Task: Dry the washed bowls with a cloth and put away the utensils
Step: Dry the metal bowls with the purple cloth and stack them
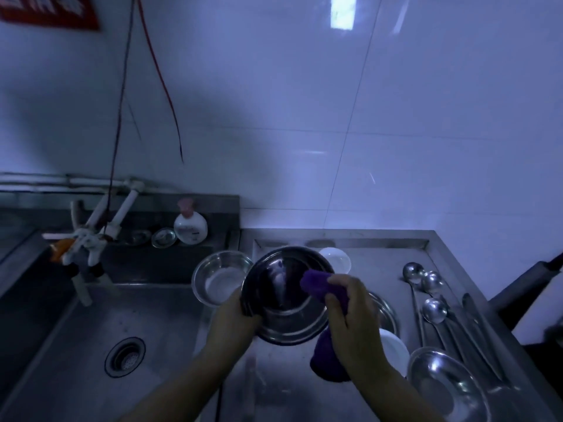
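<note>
Your left hand (pixel 233 322) grips the rim of the steel bowl (pixel 286 295), tilted above the tabletop (pixel 380 239). Your right hand (pixel 350 315) clutches the purple cloth (pixel 316 283), pressing it inside the bowl. A second steel bowl (pixel 221 277) sits just left. Ladles (pixel 426 296) lie on the right, well apart, and the sink (pixel 91 345) is at left.

**Steel bowl wiped with purple cloth over draining board**

Centre frame: left hand (pixel 234 318) grips rim of tilted steel bowl (pixel 286 295). Right hand (pixel 350 312) presses purple cloth (pixel 320 287) inside it. Second steel bowl (pixel 221 277) just left. Ladles (pixel 426 296) lie lower right. Sink (pixel 91 345) lower left; soap bottle (pixel 190 225) behind.
</note>
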A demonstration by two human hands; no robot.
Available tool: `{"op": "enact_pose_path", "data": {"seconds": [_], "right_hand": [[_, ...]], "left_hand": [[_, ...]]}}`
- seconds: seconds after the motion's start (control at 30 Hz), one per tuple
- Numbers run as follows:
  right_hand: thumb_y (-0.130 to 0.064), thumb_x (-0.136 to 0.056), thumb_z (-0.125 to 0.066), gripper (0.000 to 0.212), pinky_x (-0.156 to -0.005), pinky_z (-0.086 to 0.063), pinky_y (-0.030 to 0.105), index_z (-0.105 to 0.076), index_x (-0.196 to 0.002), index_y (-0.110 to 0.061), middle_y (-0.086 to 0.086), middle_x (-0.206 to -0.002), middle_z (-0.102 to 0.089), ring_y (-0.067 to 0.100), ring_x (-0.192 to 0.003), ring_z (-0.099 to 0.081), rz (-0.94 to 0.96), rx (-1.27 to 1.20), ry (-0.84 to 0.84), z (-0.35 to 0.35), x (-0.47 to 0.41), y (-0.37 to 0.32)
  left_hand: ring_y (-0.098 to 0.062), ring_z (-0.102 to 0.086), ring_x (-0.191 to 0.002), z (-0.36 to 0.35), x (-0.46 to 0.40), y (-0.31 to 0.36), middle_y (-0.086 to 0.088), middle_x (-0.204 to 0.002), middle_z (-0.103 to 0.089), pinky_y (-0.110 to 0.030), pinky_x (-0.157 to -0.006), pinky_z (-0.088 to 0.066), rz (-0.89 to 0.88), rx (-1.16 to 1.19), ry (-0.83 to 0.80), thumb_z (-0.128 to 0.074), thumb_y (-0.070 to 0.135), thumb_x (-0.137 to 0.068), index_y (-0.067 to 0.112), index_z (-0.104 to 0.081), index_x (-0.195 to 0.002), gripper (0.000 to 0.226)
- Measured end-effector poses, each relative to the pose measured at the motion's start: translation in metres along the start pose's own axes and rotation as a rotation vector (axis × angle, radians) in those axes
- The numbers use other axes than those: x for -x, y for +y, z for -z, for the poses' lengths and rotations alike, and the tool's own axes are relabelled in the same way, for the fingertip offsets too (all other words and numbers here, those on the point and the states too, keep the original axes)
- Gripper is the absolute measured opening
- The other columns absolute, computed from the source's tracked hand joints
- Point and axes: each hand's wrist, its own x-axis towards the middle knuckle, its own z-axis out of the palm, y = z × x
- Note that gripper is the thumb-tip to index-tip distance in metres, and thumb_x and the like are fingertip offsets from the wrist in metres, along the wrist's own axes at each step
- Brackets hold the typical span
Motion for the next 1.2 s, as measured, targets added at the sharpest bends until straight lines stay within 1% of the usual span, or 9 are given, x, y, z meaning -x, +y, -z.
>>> {"op": "enact_pose_path", "data": {"seconds": [0.1, 0.23, 0.37, 0.5, 0.73, 0.83, 0.93, 1.03, 1.2], "right_hand": [[-0.016, -0.085, -0.061, 0.012, -0.077, -0.050, 0.030, -0.063, -0.096, -0.013, 0.006, -0.100, -0.066, 0.020, -0.088, -0.060, 0.311, 0.314, 0.012, -0.014, -0.014, -0.017], [-0.028, -0.065, -0.080, 0.026, -0.072, -0.054, 0.028, -0.072, -0.085, -0.013, 0.010, -0.096, -0.071, 0.023, -0.078, -0.067, 0.332, 0.619, -0.187, -0.035, -0.007, -0.039], [-0.031, -0.061, -0.067, 0.062, -0.082, -0.051, 0.022, -0.065, -0.119, -0.012, 0.007, -0.118, -0.067, 0.014, -0.095, -0.066, 0.402, 0.482, -0.333, -0.041, 0.003, -0.052], [-0.027, -0.058, -0.065, 0.086, -0.087, -0.050, 0.024, -0.044, -0.140, -0.009, 0.011, -0.136, -0.054, 0.016, -0.101, -0.062, 0.556, 0.542, -0.466, -0.030, -0.005, -0.043], [-0.016, -0.085, -0.059, 0.030, -0.088, -0.046, 0.032, -0.070, -0.113, -0.016, 0.007, -0.115, -0.069, 0.021, -0.099, -0.066, 1.006, 0.654, -0.442, 0.014, -0.051, 0.014], [-0.010, -0.085, -0.052, 0.028, -0.083, -0.051, 0.034, -0.072, -0.104, -0.014, 0.011, -0.107, -0.071, 0.026, -0.096, -0.068, 1.003, 0.659, -0.291, 0.007, -0.055, 0.012], [-0.009, -0.077, -0.051, 0.030, -0.076, -0.053, 0.030, -0.074, -0.096, -0.014, 0.009, -0.100, -0.072, 0.024, -0.087, -0.069, 0.913, 0.611, -0.222, -0.009, -0.038, 0.000], [-0.009, -0.072, -0.044, 0.043, -0.071, -0.055, 0.028, -0.074, -0.104, -0.012, 0.009, -0.104, -0.072, 0.023, -0.086, -0.070, 0.775, 0.532, -0.188, -0.026, -0.023, -0.019], [-0.007, -0.079, -0.045, 0.042, -0.066, -0.056, 0.030, -0.070, -0.112, -0.007, 0.013, -0.110, -0.070, 0.024, -0.083, -0.070, 0.665, 0.433, -0.133, -0.041, -0.019, -0.038]], "left_hand": [[-0.011, -0.071, -0.080, -0.001, 0.004, 0.021, 0.009, -0.087, -0.073, -0.038, -0.069, -0.059, -0.011, 0.186, -0.025, -0.058, 0.003, -0.075, 0.044, -0.062, -0.093, 0.045], [-0.020, -0.072, -0.073, -0.002, 0.004, 0.043, -0.003, -0.085, -0.074, -0.031, -0.057, -0.057, 0.003, 0.422, 0.011, -0.048, -0.010, -0.079, 0.037, -0.063, -0.093, 0.051], [-0.018, -0.072, -0.078, 0.001, 0.004, 0.054, -0.006, -0.086, -0.074, -0.024, -0.056, -0.054, 0.035, 0.545, 0.052, -0.042, 0.001, -0.093, 0.026, -0.064, -0.097, 0.033], [-0.020, -0.071, -0.082, 0.013, 0.000, 0.059, -0.004, -0.096, -0.072, -0.028, -0.056, -0.055, -0.004, 0.408, 0.039, -0.046, 0.015, -0.096, 0.028, -0.061, -0.110, 0.024], [-0.022, -0.072, -0.074, 0.048, -0.002, 0.084, -0.004, -0.092, -0.072, -0.039, -0.053, -0.058, -0.150, 0.094, -0.145, -0.056, 0.000, -0.083, 0.042, -0.060, -0.114, 0.053], [-0.014, -0.071, -0.074, 0.050, -0.002, 0.093, -0.001, -0.093, -0.072, -0.027, -0.049, -0.055, -0.181, 0.115, -0.120, -0.055, -0.002, -0.081, 0.054, -0.060, -0.103, 0.060], [-0.021, -0.071, -0.068, 0.038, 0.001, 0.095, -0.002, -0.089, -0.071, -0.030, -0.047, -0.055, -0.134, 0.203, -0.083, -0.050, -0.006, -0.081, 0.059, -0.059, -0.093, 0.067], [-0.025, -0.070, -0.074, 0.027, 0.003, 0.096, 0.004, -0.086, -0.071, -0.042, -0.056, -0.059, -0.132, 0.234, -0.043, -0.047, -0.003, -0.083, 0.063, -0.056, -0.092, 0.067], [-0.010, -0.069, -0.071, 0.034, -0.003, 0.101, 0.010, -0.083, -0.072, -0.029, -0.056, -0.057, -0.206, 0.166, -0.033, -0.045, 0.002, -0.088, 0.054, -0.059, -0.103, 0.056]]}}
